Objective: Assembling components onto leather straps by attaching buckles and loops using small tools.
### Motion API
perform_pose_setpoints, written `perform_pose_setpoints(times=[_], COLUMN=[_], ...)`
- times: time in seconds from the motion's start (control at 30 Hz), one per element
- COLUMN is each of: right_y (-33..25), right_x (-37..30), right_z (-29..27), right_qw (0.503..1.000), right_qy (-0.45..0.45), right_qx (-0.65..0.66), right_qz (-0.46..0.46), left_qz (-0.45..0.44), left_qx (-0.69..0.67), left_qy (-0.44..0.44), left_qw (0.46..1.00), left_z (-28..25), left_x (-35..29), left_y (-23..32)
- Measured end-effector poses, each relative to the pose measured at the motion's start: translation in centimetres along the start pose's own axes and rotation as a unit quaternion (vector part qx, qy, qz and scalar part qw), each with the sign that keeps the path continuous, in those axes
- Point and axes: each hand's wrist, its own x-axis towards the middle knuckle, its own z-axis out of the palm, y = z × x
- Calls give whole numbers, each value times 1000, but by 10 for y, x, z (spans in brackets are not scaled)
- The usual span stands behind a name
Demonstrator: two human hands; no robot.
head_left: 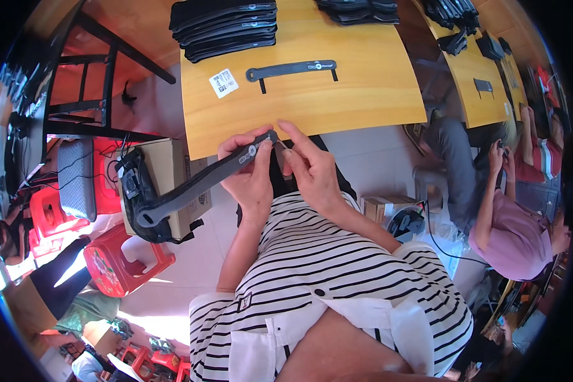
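My left hand is closed round one end of a long dark grey strap with white print. The strap slants down to the left, and its rounded far end has a hole. My right hand is at the strap's upper end, index finger stretched out and thumb close to the strap's edge. Something thin and small seems to be between its fingers, too small to name. Beyond my hands, a similar strap with two short black tabs lies flat on the wooden table.
A stack of black straps and a second stack stand at the table's far side. A white printed label lies at left. Below left is a cardboard box with black straps over it, near a red stool. Co-workers sit at right.
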Motion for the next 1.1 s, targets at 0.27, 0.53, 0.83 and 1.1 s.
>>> perform_pose_setpoints(times=[0.27,0.53,0.83,1.1], right_y=[9,5,-17,-3], right_x=[8,17,41,42], right_z=[-16,-40,-63,-62], right_qw=[982,958,931,890], right_qy=[-46,-96,-355,-398], right_qx=[-84,-86,-14,120], right_qz=[-163,-258,87,188], left_qz=[-88,-265,-364,-388], left_qx=[-57,-70,-94,-142], left_qy=[-31,-147,-225,-198], left_qw=[994,950,899,889], left_z=[-9,-26,-40,-41], left_x=[9,31,31,30], left_y=[16,31,18,14])
